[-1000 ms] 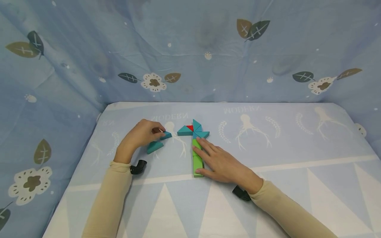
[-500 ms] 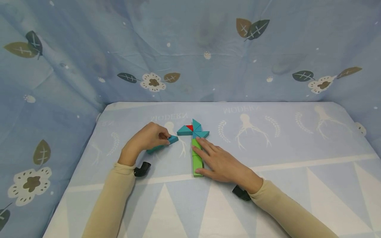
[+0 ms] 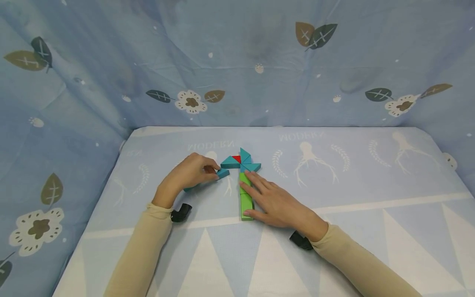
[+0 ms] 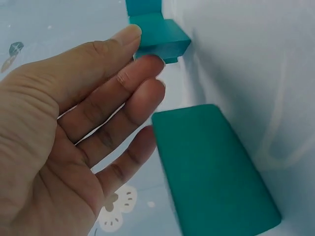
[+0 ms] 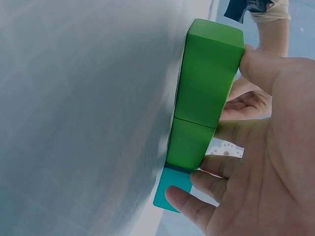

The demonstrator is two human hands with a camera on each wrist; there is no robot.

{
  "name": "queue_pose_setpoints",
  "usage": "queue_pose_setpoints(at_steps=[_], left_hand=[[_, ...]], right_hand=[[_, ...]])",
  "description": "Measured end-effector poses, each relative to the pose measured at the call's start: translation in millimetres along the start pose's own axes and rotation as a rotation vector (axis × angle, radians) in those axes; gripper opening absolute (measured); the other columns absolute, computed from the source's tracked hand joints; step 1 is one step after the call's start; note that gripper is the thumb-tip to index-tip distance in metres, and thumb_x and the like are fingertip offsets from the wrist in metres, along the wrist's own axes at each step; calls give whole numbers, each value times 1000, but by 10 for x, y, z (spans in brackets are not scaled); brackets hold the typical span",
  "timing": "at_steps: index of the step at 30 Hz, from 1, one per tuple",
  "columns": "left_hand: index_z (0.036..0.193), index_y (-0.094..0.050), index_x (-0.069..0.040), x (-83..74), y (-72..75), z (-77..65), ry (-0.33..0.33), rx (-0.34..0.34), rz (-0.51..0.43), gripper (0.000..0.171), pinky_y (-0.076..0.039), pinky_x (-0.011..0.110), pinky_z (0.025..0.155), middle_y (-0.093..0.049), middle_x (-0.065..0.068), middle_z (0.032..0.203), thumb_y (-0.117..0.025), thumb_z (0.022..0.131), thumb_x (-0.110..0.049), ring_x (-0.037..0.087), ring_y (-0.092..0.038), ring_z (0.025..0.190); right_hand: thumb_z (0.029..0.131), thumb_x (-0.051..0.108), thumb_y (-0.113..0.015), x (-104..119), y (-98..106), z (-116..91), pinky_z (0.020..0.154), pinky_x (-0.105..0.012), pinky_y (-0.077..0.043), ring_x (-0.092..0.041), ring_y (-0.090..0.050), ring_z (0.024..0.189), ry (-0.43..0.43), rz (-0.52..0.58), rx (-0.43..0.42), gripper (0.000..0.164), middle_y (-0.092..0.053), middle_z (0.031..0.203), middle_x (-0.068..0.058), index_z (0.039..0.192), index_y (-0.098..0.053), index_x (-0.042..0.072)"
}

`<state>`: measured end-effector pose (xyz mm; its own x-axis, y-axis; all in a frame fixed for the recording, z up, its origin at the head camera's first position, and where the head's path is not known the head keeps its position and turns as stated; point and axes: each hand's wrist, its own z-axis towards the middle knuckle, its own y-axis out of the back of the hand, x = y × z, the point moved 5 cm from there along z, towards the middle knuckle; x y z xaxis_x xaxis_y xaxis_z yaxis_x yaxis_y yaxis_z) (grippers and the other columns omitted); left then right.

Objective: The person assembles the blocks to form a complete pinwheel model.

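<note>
My left hand (image 3: 189,172) pinches a teal triangular block (image 3: 223,173) between thumb and fingertips, just left of a pinwheel-like figure. In the left wrist view that block (image 4: 160,32) shows at the fingertips. A second teal block (image 4: 211,172) lies below the palm, mostly hidden by the hand in the head view. The figure has teal triangles (image 3: 231,163), a small red triangle (image 3: 236,159) and a stem of green blocks (image 3: 246,206). My right hand (image 3: 276,204) rests on the stem with fingers extended; in the right wrist view its fingertips touch the green blocks (image 5: 204,83) and a teal block (image 5: 171,189).
A pale blue and white patterned cloth (image 3: 334,239) covers the table. Blue floral fabric (image 3: 256,62) rises behind it and at the sides. Black wrist devices sit under the left (image 3: 181,213) and right (image 3: 301,240) wrists.
The left hand has moved right with its teal block, nearer the figure's left arm. It now covers most of the other loose teal block. The right hand has stayed put.
</note>
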<state>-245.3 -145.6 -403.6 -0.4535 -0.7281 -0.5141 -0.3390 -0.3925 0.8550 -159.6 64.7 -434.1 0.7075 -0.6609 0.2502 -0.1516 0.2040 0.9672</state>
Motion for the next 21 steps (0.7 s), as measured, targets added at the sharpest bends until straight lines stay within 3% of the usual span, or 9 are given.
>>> queue_pose_setpoints(at_steps=[6, 13, 21], left_hand=[[110, -75, -7, -3, 26, -23, -9, 2, -27, 26, -56, 32, 75, -76, 2, 93, -76, 85, -14, 12, -68, 81], [108, -77, -10, -37, -74, 41, -15, 5, -13, 23, -51, 25, 65, -76, 3, 98, -76, 86, -18, 9, -63, 75], [110, -76, -9, -74, -134, 72, -28, -18, -3, 24, -50, 26, 65, -75, 5, 104, -75, 87, -17, 10, -62, 77]], right_hand=[[97, 57, -48, -12, -18, 4, 111, -48, -39, -27, -18, 151, -8, -7, 13, 76, -12, 164, -12, 155, -29, 13], [97, 57, -48, -9, -21, -2, 110, -47, -40, -27, -17, 151, -7, -12, 8, 75, -12, 164, -13, 155, -29, 12], [97, 56, -49, -15, -44, -8, 110, -47, -40, -27, -18, 151, -8, -13, 1, 75, -13, 164, -13, 155, -30, 13]])
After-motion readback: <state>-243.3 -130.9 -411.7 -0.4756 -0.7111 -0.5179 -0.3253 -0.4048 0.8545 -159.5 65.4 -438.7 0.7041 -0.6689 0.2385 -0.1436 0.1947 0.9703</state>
